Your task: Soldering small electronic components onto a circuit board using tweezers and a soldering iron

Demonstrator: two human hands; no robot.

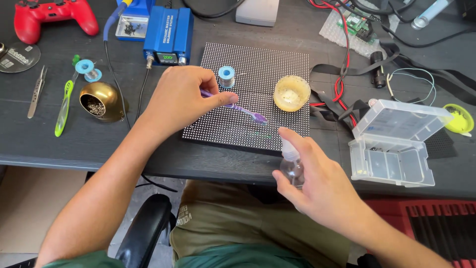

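My left hand [181, 99] grips a purple toothbrush [243, 110], its bristle head resting on a black dotted panel [277, 59] that lies flat on the dark desk. My right hand [322, 186] holds a small clear spray bottle [291, 166] at the panel's near edge, index finger on top of the nozzle. A small spool of solder wire [226, 75] and a round yellowish tub [291, 93] stand on the panel beyond the brush.
A blue soldering station [168, 34], a brass tip-cleaner ball [101, 101], tweezers [35, 92], a green tool [63, 108] and a red game controller [49, 17] sit left. An open clear plastic box [391, 144], black straps and red wires [342, 74] lie right.
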